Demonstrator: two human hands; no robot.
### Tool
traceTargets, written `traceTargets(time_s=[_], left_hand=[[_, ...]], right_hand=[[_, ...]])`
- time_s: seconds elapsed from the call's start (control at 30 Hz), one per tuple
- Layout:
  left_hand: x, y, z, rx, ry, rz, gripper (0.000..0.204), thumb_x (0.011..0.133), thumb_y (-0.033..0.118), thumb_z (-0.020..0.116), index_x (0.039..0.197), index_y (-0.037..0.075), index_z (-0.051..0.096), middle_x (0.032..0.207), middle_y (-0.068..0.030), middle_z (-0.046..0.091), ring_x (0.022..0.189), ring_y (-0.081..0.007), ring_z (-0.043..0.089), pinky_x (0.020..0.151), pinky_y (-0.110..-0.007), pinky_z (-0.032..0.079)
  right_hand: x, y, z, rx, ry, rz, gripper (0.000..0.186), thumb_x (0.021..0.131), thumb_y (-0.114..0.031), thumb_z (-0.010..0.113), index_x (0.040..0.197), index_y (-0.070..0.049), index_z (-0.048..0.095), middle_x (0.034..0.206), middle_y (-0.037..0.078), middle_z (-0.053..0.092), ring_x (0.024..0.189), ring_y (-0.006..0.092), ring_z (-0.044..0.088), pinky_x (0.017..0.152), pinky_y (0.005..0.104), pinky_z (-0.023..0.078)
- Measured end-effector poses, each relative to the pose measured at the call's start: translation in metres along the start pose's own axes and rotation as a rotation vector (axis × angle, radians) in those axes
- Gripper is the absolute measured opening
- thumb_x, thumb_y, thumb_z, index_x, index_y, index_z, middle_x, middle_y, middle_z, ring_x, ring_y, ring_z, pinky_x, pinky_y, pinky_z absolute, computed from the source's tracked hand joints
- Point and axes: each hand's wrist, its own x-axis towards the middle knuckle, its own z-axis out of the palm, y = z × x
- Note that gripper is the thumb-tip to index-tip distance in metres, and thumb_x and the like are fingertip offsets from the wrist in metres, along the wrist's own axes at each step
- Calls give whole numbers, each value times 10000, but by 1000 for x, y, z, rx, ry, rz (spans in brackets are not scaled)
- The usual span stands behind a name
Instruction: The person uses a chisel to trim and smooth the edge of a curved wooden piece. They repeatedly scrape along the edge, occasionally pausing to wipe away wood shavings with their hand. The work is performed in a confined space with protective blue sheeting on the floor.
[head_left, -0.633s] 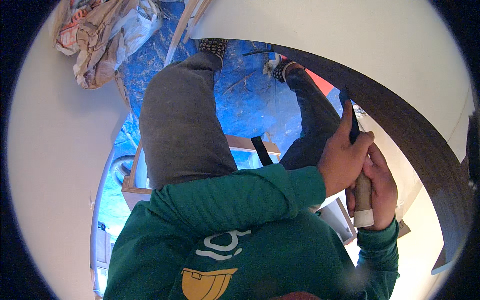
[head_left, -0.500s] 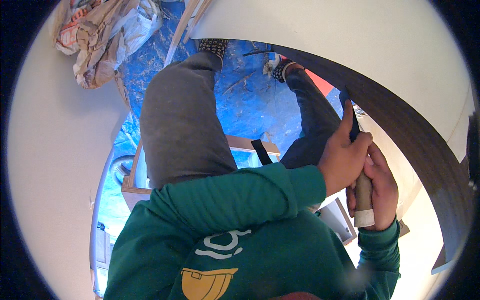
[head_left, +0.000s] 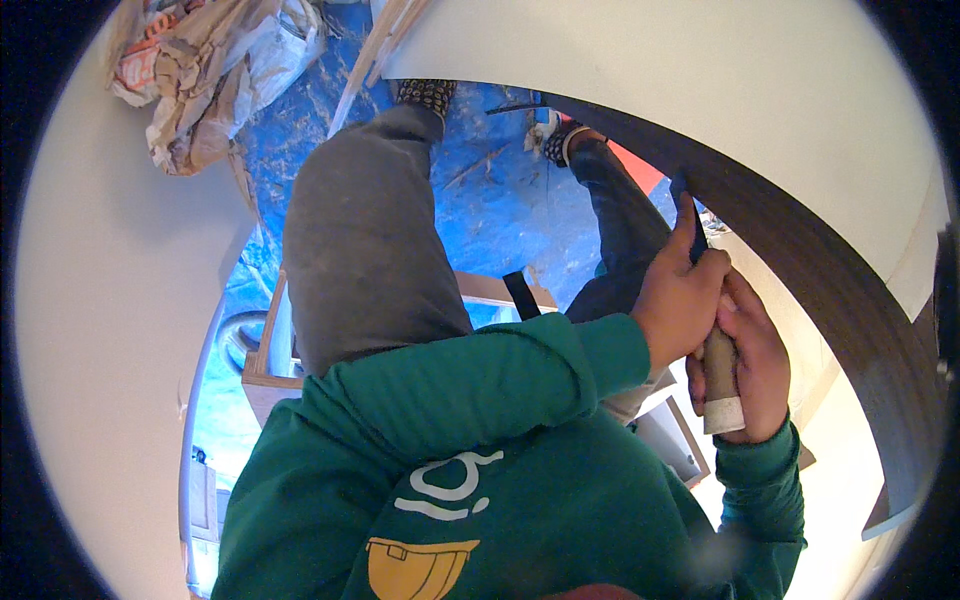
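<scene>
My right hand (head_left: 762, 365) is wrapped round the brown, pale-ended handle of a chisel (head_left: 720, 370) with a dark flat blade. Crossing over from the left, my left hand (head_left: 678, 305) closes on the chisel just ahead of it, index finger stretched along the blade. The blade points away from me, its tip at the near edge of a dark wood-grain strip (head_left: 790, 210) that edges a large pale panel (head_left: 700, 60). Whether the tip touches the strip cannot be told. Part of the blade is hidden behind my left fingers.
A blue sheet (head_left: 490, 210) covers the floor beneath my legs. Crumpled paper and plastic (head_left: 215, 85) lie at the far left, beside thin wooden strips (head_left: 375, 55). A wooden frame (head_left: 270, 335) is under my legs. A pale panel (head_left: 110, 300) stands at the left.
Both hands and the chisel have shifted slightly away from me and to the left, along the edge of the dark strip. The grip looks the same.
</scene>
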Motion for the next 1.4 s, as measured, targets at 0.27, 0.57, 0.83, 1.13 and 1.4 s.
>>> traceTargets(time_s=[0.27,0.57,0.83,1.13,1.4], left_hand=[[6,-15,1,-40,36,40,734,932,104,527,1551,-61,168,922,-120,617,786,-143,556,674,-270,494],[11,-21,5,-5,83,99,758,926,138,511,1558,-48,134,920,-176,629,781,-200,600,683,-304,511],[11,-17,8,17,120,86,759,906,138,546,1543,-72,192,978,-159,623,843,-176,570,721,-276,499],[26,-22,-5,30,130,119,725,916,140,534,1525,-95,217,1052,-223,622,876,-201,583,735,-296,513],[4,-19,14,108,136,170,716,931,138,545,1521,-100,218,1093,-276,625,852,-220,597,751,-319,519]], right_hand=[[5,5,-1,32,-9,-5,552,993,-260,429,1482,-17,354,710,84,604,387,142,511,329,255,420],[10,5,-8,37,-50,-5,536,986,-276,456,1449,-15,390,706,78,605,398,136,505,350,252,413],[12,4,-15,49,-71,16,526,982,-296,489,1446,-56,433,745,64,621,460,126,536,391,249,428],[33,4,-11,51,-119,44,484,983,-264,490,1419,-55,464,732,40,615,452,116,529,387,247,422],[2,5,-11,35,-12,-15,547,988,-274,425,1461,-6,372,686,84,596,380,137,490,336,255,408]])
